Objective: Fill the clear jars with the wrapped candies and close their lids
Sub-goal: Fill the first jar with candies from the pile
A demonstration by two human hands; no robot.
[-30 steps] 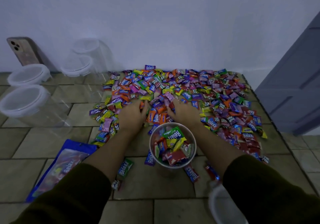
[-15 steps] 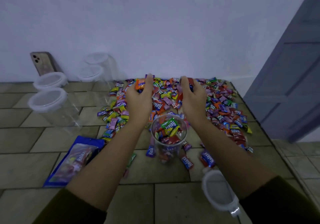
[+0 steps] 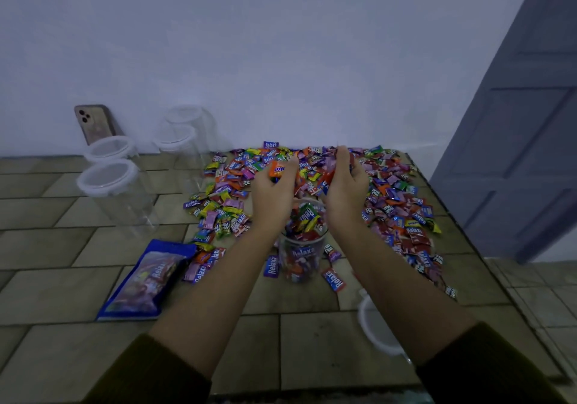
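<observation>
A clear jar stands open on the tiled floor, partly filled with wrapped candies. Behind it spreads a wide pile of colourful wrapped candies. My left hand and my right hand are raised side by side just above the jar's mouth, each cupped round a handful of candies. An orange wrapper shows between my left fingers. A white jar lid lies on the floor at the near right, partly hidden by my right forearm.
Several empty clear jars with white lids stand at the left near the wall, and a phone leans on the wall behind them. A blue candy bag lies at the near left. A grey door stands at the right.
Both hands scooped candies from the pile on the floor and lifted them up over the jar. The camera view tilted upward.
</observation>
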